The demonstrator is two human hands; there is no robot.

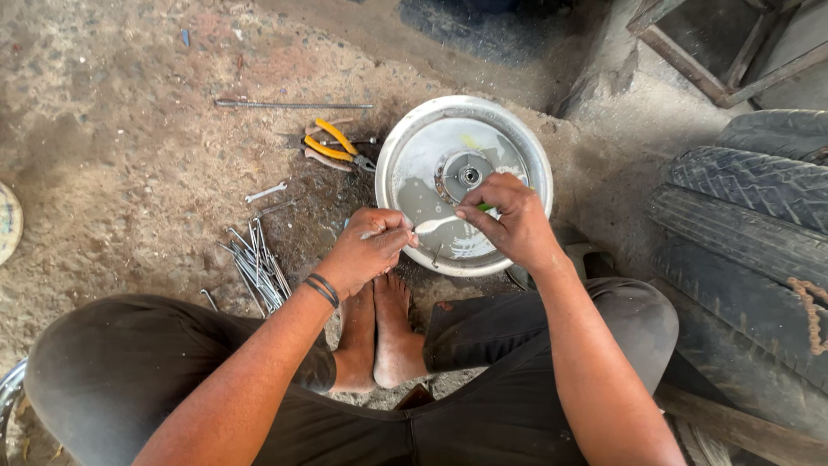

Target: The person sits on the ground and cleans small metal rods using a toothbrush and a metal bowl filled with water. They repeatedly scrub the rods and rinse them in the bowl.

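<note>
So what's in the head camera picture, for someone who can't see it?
A squatting person's right hand and left hand hold a thin pale strip above a round metal basin on dirt. Yellow-handled pliers, metal rods and tyres lie around.

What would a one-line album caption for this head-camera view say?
Squatting barefoot on a dirt floor, left hand and right hand hold a small white tool over a round metal basin.
</note>
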